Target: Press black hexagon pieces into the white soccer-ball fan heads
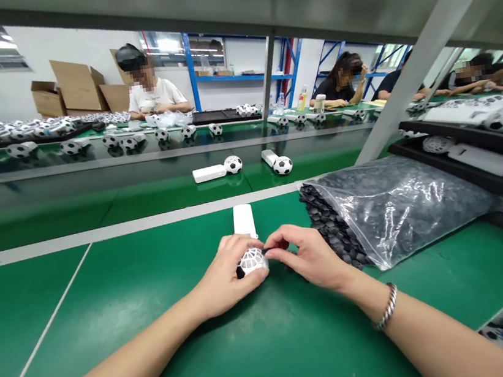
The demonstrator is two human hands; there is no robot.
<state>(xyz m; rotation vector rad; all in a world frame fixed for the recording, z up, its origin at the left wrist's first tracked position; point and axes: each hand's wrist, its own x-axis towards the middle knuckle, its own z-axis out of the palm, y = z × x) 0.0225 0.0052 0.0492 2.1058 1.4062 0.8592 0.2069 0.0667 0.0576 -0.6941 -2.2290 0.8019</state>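
Note:
On the green worktop lies a white handheld fan (243, 219) with a round, soccer-ball-patterned head whose white grille faces up. My left hand (225, 273) wraps around that head, fingers on its far side and thumb on the near side. Pinched between thumb and fingertips of my right hand (306, 255) is a small black piece (266, 250), held against the right side of the head; its exact shape is mostly hidden. Just right of my right hand, a clear plastic bag (411, 204) lies with its mouth toward me, and many black pieces (335, 227) spill from it.
Two finished-looking soccer-ball fans (217, 170) (280, 163) lie on the green belt beyond the worktop edge. Stacked black trays (473, 150) of fans stand at the right, beside a slanted metal post (423, 54). Several co-workers sit across the line, one in a white shirt (156, 96).

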